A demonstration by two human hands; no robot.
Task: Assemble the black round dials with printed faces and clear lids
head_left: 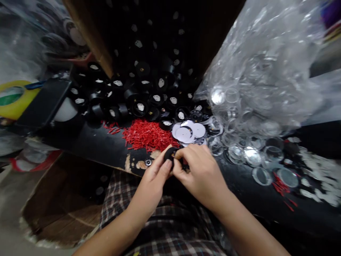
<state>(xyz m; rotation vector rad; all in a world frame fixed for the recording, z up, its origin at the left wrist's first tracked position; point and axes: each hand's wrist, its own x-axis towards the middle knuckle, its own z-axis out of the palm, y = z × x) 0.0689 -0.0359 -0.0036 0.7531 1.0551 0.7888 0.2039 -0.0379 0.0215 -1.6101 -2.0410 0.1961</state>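
A: What does the left hand (153, 177) have?

B: Its grip pinches a black round case (168, 153) between thumb and fingers. The case is held just on the near side of the heap of red strips (150, 135), toward that heap's right end.

A: And the right hand (199, 167)?

B: Its thumb and forefinger are bent in close at the case. I cannot tell whether they pinch a small piece; the fingers hide it.

A: What lies about the heap?

B: Touching or nearly touching its right end are overlapping white discs (183, 135). Farther right of it, clear round covers (252, 156) lie scattered on the black bench (106, 144), with a big clear plastic bag (269, 78) behind them.

A: Beyond the heap?

B: More black cases (140, 107), many showing white plates, spread at the mouth of a dark carton (87, 35).

A: Nearer the person?

B: A small metal ring (148, 162) sits just on the near side of the heap. Well to its left is a yellow roll (29, 97).
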